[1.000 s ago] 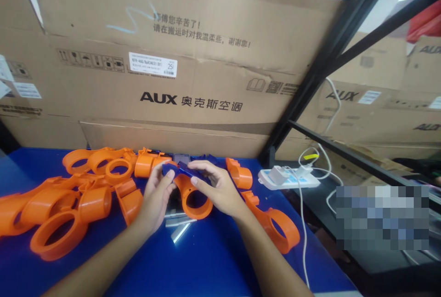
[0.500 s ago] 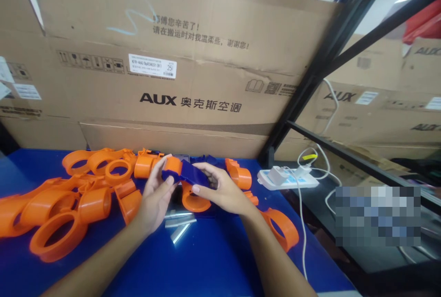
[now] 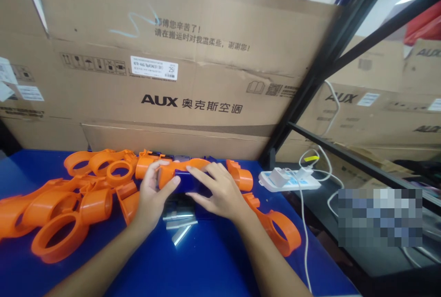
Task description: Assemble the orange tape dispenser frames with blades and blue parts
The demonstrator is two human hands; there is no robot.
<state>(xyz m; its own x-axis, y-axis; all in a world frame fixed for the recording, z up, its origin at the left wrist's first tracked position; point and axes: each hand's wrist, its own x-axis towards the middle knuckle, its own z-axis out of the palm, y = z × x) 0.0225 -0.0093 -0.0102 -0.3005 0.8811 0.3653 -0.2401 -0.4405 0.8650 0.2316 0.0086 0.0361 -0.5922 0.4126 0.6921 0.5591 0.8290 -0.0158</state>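
Over the far middle of the table (image 3: 193, 269), the left hand (image 3: 153, 193) grasps an orange part (image 3: 166, 175) and the right hand (image 3: 222, 191) holds a blue piece (image 3: 183, 181) against it, seemingly not yet verifiably seated, while metal strips (image 3: 179, 215) lie nearer and orange rings (image 3: 57, 255) left.

Left hand (image 3: 151, 198), right hand (image 3: 222, 191) bare; fingers (image 3: 202, 178) slender; forearms (image 3: 267, 246) bare.

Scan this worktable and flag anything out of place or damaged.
Nothing on it looks spilled or broken. One metal strip lies askew, at a steeper angle than the other strips just beyond it. A white cord also trails across the blue table beside an orange ring, which looks untidy.
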